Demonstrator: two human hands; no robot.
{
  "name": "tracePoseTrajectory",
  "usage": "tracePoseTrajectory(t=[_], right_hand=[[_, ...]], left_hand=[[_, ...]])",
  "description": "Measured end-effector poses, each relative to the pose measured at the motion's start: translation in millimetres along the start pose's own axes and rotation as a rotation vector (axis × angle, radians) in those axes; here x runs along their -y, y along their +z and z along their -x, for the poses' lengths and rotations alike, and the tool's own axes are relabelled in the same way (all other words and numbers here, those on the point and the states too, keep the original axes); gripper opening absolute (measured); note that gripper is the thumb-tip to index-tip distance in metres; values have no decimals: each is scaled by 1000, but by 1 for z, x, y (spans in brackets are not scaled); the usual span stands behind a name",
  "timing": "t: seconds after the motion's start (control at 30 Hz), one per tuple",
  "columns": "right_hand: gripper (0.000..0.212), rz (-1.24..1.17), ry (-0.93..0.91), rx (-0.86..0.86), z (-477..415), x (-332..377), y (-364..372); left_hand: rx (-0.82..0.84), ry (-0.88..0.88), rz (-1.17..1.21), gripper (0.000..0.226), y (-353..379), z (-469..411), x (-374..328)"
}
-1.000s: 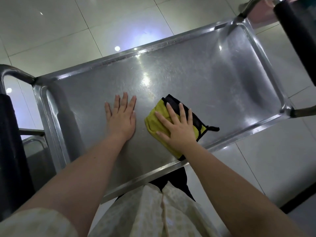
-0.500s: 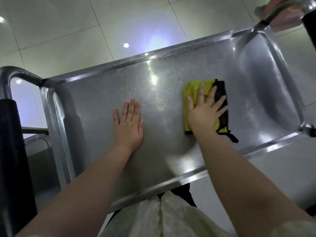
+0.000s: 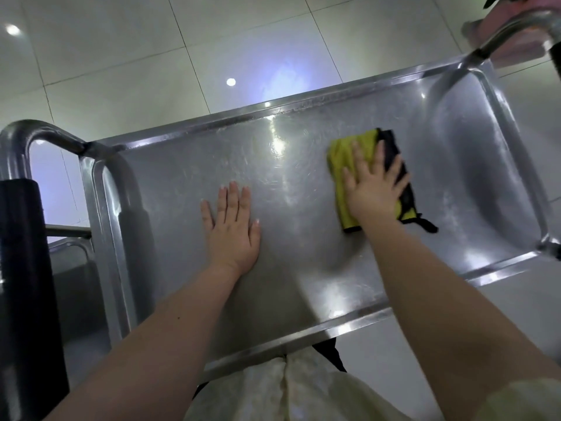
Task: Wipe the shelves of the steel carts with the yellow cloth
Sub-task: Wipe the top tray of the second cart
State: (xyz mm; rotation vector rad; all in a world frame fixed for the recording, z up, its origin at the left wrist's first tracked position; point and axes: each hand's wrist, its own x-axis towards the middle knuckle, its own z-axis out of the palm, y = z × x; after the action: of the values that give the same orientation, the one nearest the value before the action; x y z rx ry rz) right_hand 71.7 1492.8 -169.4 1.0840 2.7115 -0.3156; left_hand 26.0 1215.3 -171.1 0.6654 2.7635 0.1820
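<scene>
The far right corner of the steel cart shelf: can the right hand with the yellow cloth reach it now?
Probably yes. The right hand presses the yellow cloth flat on the shiny steel shelf, and nothing lies on the bare steel between it and that corner.

Right hand (image 3: 372, 192): now farther right and farther from the body than a second ago, well apart from the left hand (image 3: 232, 229).
Yellow cloth (image 3: 343, 153): slid under the palm from near the front rim into the right half of the shelf (image 3: 182, 208).
Black edge: turned to face right.
</scene>
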Motion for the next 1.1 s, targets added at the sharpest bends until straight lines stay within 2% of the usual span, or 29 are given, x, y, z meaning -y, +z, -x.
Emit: tracePoseTrajectory(t=[0.1, 0.2, 0.27, 0.4, 0.47, 0.6, 0.73, 0.93, 1.0, 1.1], right_hand=[[57, -61, 215, 23, -19, -19, -14], [58, -78, 241, -2, -10, 18, -6], [58, -53, 93, 8, 6, 58, 6], [57, 54, -341, 30, 54, 127, 32], [57, 57, -408, 15, 63, 134, 36], [56, 44, -411, -34, 58, 126, 33], [56, 40, -412, -4, 61, 129, 32], [54, 74, -519, 30, 20, 97, 17], [54, 84, -469, 29, -15, 69, 4], [56, 55, -244, 30, -77, 21, -21]], left_hand=[[13, -16, -54, 62, 4, 0, 1], [13, -19, -63, 63, 3, -1, 3], [11, -14, -73, 63, 3, 0, 4], [13, -16, -46, 63, 3, -1, 5], [19, -8, -31, 64, 2, 0, 6], [-49, -109, 110, 64, -6, -11, 3], [-160, -167, 156, 58, -23, -51, 5], [-95, -142, 70, 55, -18, -73, 10], [-78, -166, 42, 56, -19, -76, 10], [-68, -175, 6, 56, -21, -80, 8]])
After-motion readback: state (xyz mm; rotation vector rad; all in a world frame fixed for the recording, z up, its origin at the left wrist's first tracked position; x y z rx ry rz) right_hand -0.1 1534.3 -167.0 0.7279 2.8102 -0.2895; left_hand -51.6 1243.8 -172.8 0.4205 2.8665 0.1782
